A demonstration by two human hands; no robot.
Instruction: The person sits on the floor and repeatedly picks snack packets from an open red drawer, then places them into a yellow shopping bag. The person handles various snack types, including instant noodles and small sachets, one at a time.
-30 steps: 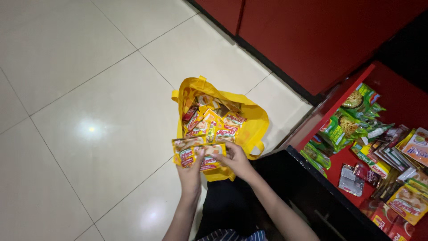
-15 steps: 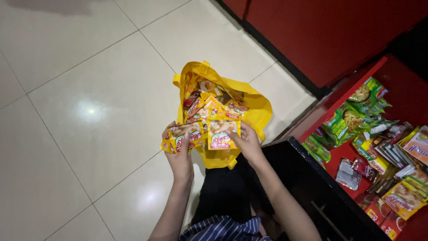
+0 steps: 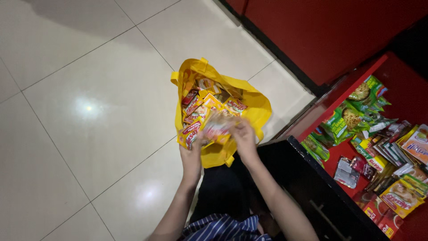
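A yellow cloth bag (image 3: 255, 107) stands open on the tiled floor, full of several small yellow and red seasoning sachets (image 3: 197, 105). My left hand (image 3: 192, 154) grips a strip of joined yellow sachets (image 3: 189, 133) at the bag's near rim. My right hand (image 3: 244, 136) holds the other end of that strip, blurred, over the bag's mouth. Both hands are close together, just in front of the bag.
An open red drawer (image 3: 339, 91) at the right holds green noodle packets (image 3: 352, 118) and many sachets and packets (image 3: 399, 154). A dark drawer front (image 3: 321, 192) lies near my right forearm. Red cabinet doors (image 3: 321, 35) run along the back. Pale floor tiles (image 3: 89, 111) spread left.
The two hands have drawn together, bringing the sachet strip from the left of the bag up over its near rim. The strip looks folded and blurred now.
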